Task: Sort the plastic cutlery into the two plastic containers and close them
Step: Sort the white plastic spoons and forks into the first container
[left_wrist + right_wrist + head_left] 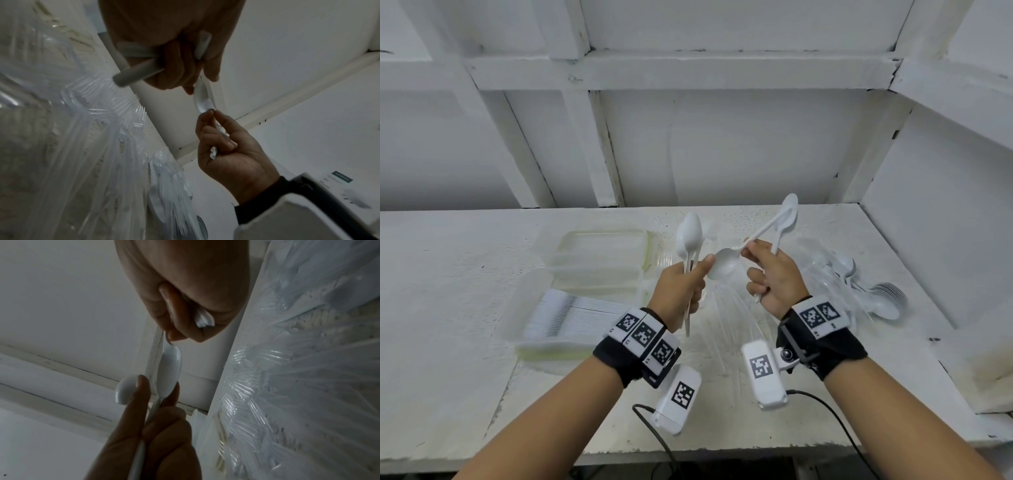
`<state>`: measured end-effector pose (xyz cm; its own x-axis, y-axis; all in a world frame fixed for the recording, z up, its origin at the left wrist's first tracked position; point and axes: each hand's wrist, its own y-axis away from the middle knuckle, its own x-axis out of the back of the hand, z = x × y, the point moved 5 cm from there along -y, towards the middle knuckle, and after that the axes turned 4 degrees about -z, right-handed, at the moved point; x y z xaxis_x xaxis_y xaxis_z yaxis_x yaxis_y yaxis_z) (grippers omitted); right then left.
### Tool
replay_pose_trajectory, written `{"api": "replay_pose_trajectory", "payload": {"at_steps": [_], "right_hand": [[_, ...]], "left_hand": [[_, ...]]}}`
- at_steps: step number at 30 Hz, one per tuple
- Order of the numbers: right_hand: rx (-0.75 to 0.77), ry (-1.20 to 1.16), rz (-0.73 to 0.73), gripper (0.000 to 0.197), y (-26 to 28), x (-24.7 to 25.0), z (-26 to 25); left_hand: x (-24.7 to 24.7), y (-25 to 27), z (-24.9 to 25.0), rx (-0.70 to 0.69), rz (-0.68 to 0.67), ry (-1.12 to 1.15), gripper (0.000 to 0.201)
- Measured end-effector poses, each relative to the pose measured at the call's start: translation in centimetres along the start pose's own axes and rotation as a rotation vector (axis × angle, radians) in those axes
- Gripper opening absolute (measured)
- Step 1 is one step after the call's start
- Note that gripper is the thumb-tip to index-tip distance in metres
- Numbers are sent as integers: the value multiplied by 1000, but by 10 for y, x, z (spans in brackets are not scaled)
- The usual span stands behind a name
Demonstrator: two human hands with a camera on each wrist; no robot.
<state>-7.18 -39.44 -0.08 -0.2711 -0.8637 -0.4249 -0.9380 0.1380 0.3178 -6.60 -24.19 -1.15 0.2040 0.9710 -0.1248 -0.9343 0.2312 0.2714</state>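
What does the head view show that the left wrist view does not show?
Only the head view shows the two plastic containers, one holding white cutlery, and the spoon bowls above the left hand. Only the left wrist view shows the handle ends under that hand. Both show the right hand holding spoons and the clear forks.

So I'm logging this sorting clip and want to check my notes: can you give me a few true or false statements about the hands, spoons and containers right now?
1. The left hand grips a bunch of white spoons. True.
2. The right hand is empty. False: it holds white spoons too, pinching one by the neck.
3. Both containers are closed. False: the near container is open, with white cutlery stacked in it.
4. Loose spoons lie on the table to the right. True.
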Motion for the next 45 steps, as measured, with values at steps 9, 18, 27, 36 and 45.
{"api": "replay_pose_trajectory", "payload": {"at_steps": [9,18,27,36,45], "right_hand": [[425,351,211,24,15,0,-18],[1138,1792,-159,33,32,-31,16],[480,1316,-431,24,33,-36,52],[159,804,-462,25,43,-47,54],[287,696,-163,21,37,-33,39]], "left_hand": [[40,7,15,-57,93,-491,22],[54,23,20,26,-119,-595,32],[62,28,8,39,-25,-107,35],[52,35,3,-41,-107,27,46],[52,36,4,-68,16,127,16]]}}
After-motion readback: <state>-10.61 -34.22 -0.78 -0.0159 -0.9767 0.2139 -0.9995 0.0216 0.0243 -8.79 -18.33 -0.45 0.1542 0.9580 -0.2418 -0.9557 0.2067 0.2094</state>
